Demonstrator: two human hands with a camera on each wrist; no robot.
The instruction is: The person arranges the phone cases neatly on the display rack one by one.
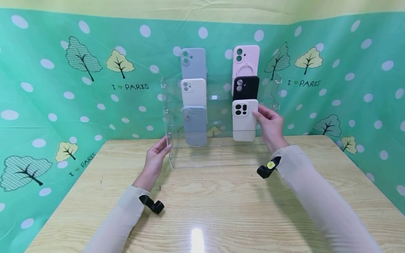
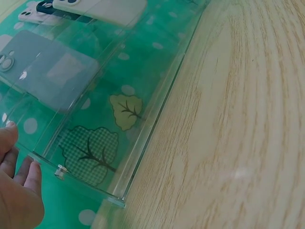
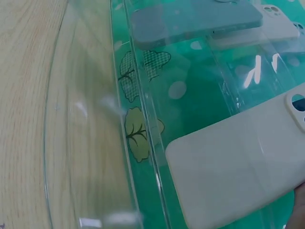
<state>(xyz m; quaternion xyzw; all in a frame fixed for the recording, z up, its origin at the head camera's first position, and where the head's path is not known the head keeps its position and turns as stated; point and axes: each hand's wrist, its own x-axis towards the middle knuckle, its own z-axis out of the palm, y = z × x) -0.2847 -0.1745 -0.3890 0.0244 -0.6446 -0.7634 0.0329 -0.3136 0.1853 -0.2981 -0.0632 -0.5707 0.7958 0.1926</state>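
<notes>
A clear tiered display stand [image 1: 218, 161] stands at the back of the table, with phone cases in two columns. My right hand [image 1: 272, 126] pinches the upper right edge of a white phone case [image 1: 244, 123], lowest in the right column. Behind that case rise a black case [image 1: 246, 87] and a pink case [image 1: 245, 59] with a ring. In the left column are a grey-blue case [image 1: 195, 128], a white case [image 1: 193, 92] and another grey-blue case [image 1: 193, 63]. My left hand [image 1: 155, 158] holds the stand's left side panel, thumb in front; the left wrist view shows the fingers [image 2: 32, 179] at its edge.
The wooden table [image 1: 196, 196] stretches in front of the stand. A green dotted cloth [image 1: 142, 116] with printed trees hangs behind and along both sides. A black wrist camera sits on the left sleeve [image 1: 153, 204] and another on the right one [image 1: 268, 168].
</notes>
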